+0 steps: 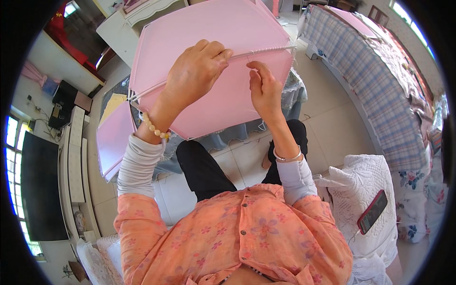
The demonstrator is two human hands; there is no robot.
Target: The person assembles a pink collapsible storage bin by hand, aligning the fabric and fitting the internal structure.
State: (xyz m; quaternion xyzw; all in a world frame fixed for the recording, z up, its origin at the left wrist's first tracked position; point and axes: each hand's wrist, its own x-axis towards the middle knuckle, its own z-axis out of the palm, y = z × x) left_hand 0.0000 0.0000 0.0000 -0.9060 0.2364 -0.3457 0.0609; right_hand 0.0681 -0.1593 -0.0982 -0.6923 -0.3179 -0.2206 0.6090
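A large pink panel piece point(204, 28) lies in front of me on a cloth-covered support, and a second pink face point(209, 104) slopes toward me. A thin white rod point(154, 88) runs along the fold between them. Toward the right end, white thread point(270, 49) winds in close turns around this edge. My left hand point(197, 71) is closed over the rod near its middle, its fingertips hidden against the edge. Just right of it, my right hand point(266, 90) has thumb and index finger curled together, with a fine strand seeming to run from the rod to them.
Another pink panel point(116, 135) leans at the left of the support. A plaid-covered bed point(361, 85) stands at the right. A phone point(373, 211) rests on white knitted cloth point(356, 185) beside me. A television point(40, 185) is at far left.
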